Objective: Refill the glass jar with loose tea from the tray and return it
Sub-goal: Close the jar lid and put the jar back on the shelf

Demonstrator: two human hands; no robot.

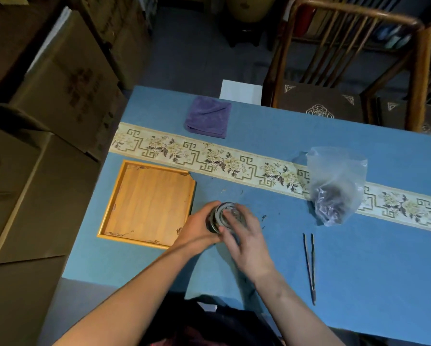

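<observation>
Hands meet over the glass jar (220, 217), right at the middle of the blue surface (359, 270), just beside the right edge of the wooden tray (124, 196). Left hand (197, 228) wraps the jar's side, fingers curled round the glass and closed on it. Right hand (246, 236) comes over the top, fingers (230, 217) spread across the mouth and pressing down on what looks like a clear lid; motion blur makes it hard to say more. Through the glass there's a dark ring showing, with a metallic rim at the top, and the contents look dark, though how full it is I can't tell.

Tray sits nearly bare, only a few dark tea scraps left in its corners. More loose bits lie scattered on the cloth near the jar. Out to the right, a clear plastic bag (336, 186) with dark tea in the bottom rests on the patterned runner (209, 158). Thin dark tongs (310, 265) lie well to the right of the hands, near the front edge. At the far side, a folded purple cloth (208, 117) lies flat.
</observation>
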